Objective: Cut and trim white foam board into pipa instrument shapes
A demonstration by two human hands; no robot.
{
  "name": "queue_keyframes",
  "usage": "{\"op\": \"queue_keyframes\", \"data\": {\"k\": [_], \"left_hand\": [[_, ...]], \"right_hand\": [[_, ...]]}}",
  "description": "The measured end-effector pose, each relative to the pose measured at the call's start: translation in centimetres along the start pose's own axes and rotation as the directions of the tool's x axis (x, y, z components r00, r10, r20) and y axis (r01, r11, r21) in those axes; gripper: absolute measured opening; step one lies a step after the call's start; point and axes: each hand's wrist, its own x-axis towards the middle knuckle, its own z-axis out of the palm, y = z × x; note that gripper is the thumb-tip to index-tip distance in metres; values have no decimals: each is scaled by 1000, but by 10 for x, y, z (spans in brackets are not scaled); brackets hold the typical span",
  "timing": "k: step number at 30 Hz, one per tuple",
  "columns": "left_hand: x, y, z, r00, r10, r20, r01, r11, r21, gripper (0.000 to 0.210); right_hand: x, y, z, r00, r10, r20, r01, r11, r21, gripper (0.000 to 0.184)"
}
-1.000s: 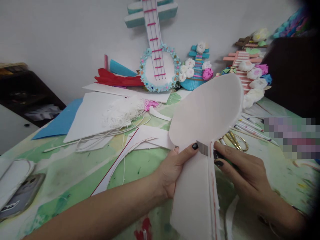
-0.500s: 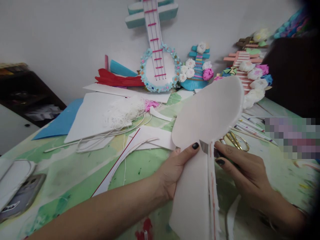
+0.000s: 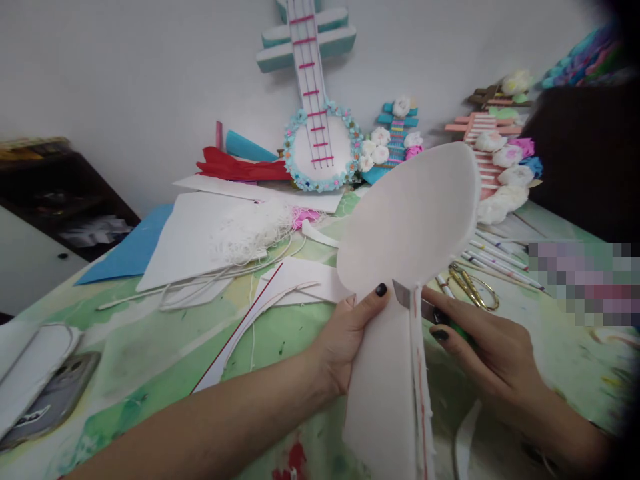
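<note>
My left hand (image 3: 347,337) grips a white foam board piece (image 3: 383,393) by its left edge, thumb on the face. Its top is a wide rounded oval; below runs a straighter part. A narrow strip with an orange line (image 3: 423,393) lies along the right side, split from the main piece by a slit. My right hand (image 3: 495,360) is closed around the handle of a utility knife (image 3: 401,293), part of which looks green. The blade sits in the foam at the top of the slit, just under the oval, a little right of my left thumb.
Behind stand a white toy lute with blue flowers (image 3: 323,143) and smaller decorated ones. White string (image 3: 250,230), foam scraps (image 3: 305,280) and a red-edged offcut (image 3: 240,327) lie left. Gold scissors (image 3: 473,287) and markers (image 3: 500,257) lie right. A phone (image 3: 55,393) is at far left.
The knife blade shows more and has shifted slightly left with the foam piece. My right hand stays around the handle. The whole view has moved a little.
</note>
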Motion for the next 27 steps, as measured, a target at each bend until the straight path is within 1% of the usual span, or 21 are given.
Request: {"op": "queue_keyframes", "data": {"k": [3, 8, 12, 14, 16, 17, 19, 21, 22, 24, 27], "left_hand": [[0, 0, 1, 1000, 22, 2, -22, 1000, -4, 49], [-3, 0, 5, 1000, -12, -21, 12, 1000, -4, 47], [-3, 8, 6, 1000, 7, 13, -7, 1000, 14, 37], [-5, 17, 8, 997, 54, 52, -55, 998, 6, 35], [-8, 27, 11, 988, 138, 67, -139, 990, -1, 35], [-9, 31, 14, 982, 184, 50, -185, 983, 12, 34], [-11, 34, 17, 964, 265, -38, -261, 963, 72, 36], [-10, 32, 19, 933, 337, -130, -321, 938, 126, 42], [-8, 30, 19, 917, 368, -155, -348, 927, 142, 43], [-3, 24, 16, 895, 415, -162, -392, 906, 158, 42], [3, 18, 10, 888, 436, -147, -413, 896, 161, 37]], "right_hand": [[1, 0, 0, 1000, 7, 0, -7, 1000, -9, 41], [2, -2, -2, 1000, 3, 2, -3, 1000, -16, 39], [-1, 2, -3, 1000, 12, -25, -12, 1000, -9, 38], [-2, 9, -2, 998, 61, -28, -62, 998, -11, 36], [-3, 19, -1, 987, 153, -53, -154, 988, -9, 33], [-3, 23, 0, 975, 208, -79, -208, 978, 4, 31], [-2, 28, -1, 949, 291, -120, -286, 956, 57, 29], [1, 27, -5, 931, 342, -130, -326, 937, 129, 32], [3, 24, -7, 926, 360, -114, -338, 925, 175, 33], [6, 16, -12, 916, 397, -61, -367, 890, 272, 35], [10, 4, -17, 898, 440, 26, -425, 846, 321, 33]]}}
